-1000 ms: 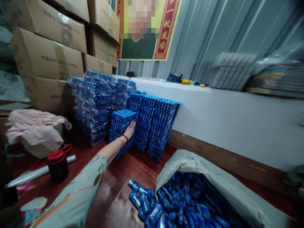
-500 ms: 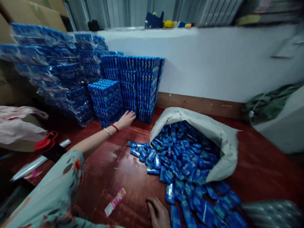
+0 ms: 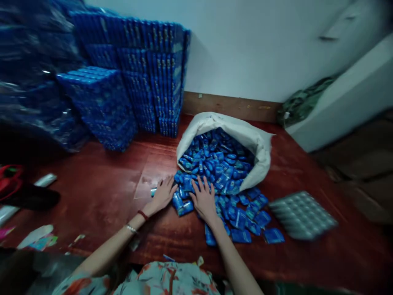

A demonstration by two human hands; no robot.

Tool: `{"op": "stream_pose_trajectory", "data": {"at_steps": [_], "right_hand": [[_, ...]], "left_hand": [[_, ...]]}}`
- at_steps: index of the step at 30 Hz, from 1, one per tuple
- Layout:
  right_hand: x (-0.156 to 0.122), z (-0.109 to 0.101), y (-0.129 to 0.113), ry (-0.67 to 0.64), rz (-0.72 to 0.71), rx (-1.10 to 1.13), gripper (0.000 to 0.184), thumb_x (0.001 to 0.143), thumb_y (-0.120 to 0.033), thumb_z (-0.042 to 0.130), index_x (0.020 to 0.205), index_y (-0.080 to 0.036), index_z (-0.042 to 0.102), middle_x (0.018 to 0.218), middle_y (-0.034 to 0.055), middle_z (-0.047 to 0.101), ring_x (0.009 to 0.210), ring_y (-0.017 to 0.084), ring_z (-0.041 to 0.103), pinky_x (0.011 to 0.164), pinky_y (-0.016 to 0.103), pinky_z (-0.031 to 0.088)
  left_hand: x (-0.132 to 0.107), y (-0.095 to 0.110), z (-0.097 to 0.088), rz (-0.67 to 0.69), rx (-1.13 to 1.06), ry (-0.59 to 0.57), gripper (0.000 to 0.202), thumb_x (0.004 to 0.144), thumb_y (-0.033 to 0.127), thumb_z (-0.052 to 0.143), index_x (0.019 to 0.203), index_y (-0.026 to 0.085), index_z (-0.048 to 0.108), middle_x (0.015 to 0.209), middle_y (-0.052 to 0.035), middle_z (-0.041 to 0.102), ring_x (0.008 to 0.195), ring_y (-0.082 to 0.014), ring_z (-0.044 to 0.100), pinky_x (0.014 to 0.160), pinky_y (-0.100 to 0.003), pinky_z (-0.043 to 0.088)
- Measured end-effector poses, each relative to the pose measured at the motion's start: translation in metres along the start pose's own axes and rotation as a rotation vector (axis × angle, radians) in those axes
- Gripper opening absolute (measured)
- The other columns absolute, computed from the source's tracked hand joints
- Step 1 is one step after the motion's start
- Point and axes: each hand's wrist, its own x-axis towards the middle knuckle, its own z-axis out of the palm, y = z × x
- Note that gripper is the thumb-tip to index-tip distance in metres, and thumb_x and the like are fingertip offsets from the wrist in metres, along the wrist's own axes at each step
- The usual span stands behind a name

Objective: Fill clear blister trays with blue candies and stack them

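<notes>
A white sack (image 3: 254, 141) lies open on the red-brown floor, spilling several small blue packets (image 3: 221, 164) toward me. My left hand (image 3: 161, 196) rests flat at the left edge of the spilled pile, fingers spread on the packets. Beside it, my right hand (image 3: 204, 197) lies on top of the packets with its fingers apart. Neither hand grips anything. A red cord and a bead bracelet sit on my left wrist.
Neat stacks of blue packets (image 3: 138, 82) stand against the white wall at the back left, with plastic-wrapped bundles (image 3: 27, 90) further left. A grey moulded tray (image 3: 302, 214) lies on the floor at the right. A red-lidded container (image 3: 12, 184) and paper scraps (image 3: 35, 237) sit at the left.
My left hand left the stack and came back to the spilled packets. My right hand moved forward onto the pile. The view tilted down toward the floor.
</notes>
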Motion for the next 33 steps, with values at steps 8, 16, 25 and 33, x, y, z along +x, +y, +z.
{"op": "stream_pose_trajectory", "data": {"at_steps": [8,16,25,33], "right_hand": [[-0.064,-0.078,0.076,0.428,0.241,-0.218,0.035,0.093,-0.025,0.039,0.125,-0.024,0.053,0.121,0.0108,0.058,0.122,0.026,0.045,0.102,0.052,0.031],[-0.148,-0.144,0.214,0.275,0.657,-0.105,0.061,0.079,-0.069,0.037,0.073,-0.016,0.065,0.077,0.0142,0.062,0.074,0.026,0.058,0.068,0.040,0.046],[-0.123,-0.185,0.250,-0.241,0.687,0.208,0.053,0.056,-0.072,0.059,0.057,-0.020,0.066,0.058,0.0042,0.064,0.054,0.019,0.056,0.053,0.028,0.040],[-0.127,-0.170,0.239,-0.013,0.556,0.111,0.052,0.071,-0.068,0.044,0.060,-0.020,0.061,0.062,0.0078,0.064,0.060,0.021,0.057,0.057,0.031,0.042]], "left_hand": [[-0.044,0.013,-0.009,-0.139,-0.378,0.148,0.057,0.091,0.051,0.032,0.139,0.021,0.034,0.144,-0.0108,0.041,0.134,-0.0247,0.035,0.112,-0.048,0.023],[-0.103,-0.026,0.012,-0.302,-0.067,0.250,0.057,0.090,0.049,0.028,0.137,0.019,0.039,0.140,-0.0126,0.045,0.134,-0.0268,0.034,0.110,-0.053,0.022],[-0.109,-0.020,0.027,-0.312,0.159,0.256,0.055,0.093,0.042,0.021,0.134,0.013,0.045,0.143,-0.0148,0.040,0.138,-0.0260,0.027,0.112,-0.051,0.015],[-0.110,-0.021,0.024,-0.292,0.206,0.211,0.057,0.093,0.041,0.018,0.134,0.012,0.045,0.145,-0.0142,0.038,0.139,-0.0259,0.024,0.112,-0.050,0.014]]}}
